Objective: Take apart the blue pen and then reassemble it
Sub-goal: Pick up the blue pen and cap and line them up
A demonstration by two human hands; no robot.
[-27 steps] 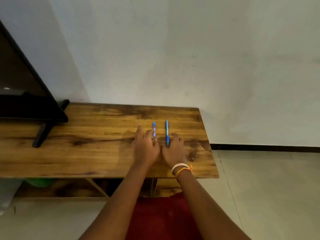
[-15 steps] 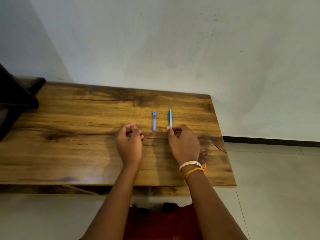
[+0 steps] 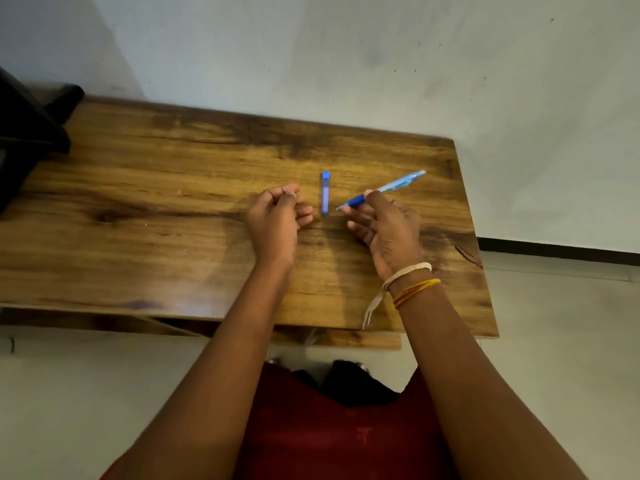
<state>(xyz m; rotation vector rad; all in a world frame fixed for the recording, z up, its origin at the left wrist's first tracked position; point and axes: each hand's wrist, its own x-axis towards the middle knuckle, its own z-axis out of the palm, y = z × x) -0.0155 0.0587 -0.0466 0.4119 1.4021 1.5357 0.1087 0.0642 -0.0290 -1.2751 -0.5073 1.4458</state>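
My right hand holds the blue pen body near its dark blue grip, lifted off the wooden table and tilted, its tip pointing left toward the cap. The blue pen cap lies flat on the table between my two hands, pointing away from me. My left hand hovers just left of the cap with its fingers curled in and nothing visible in them.
A black stand or monitor foot sits at the table's far left. A white wall runs behind the table. The table's right edge drops to a tiled floor. A shelf shows under the front edge.
My right hand has picked the pen body up off the table and tilted it to the right. The left hand stayed curled beside the cap. The camera view shifted downward.
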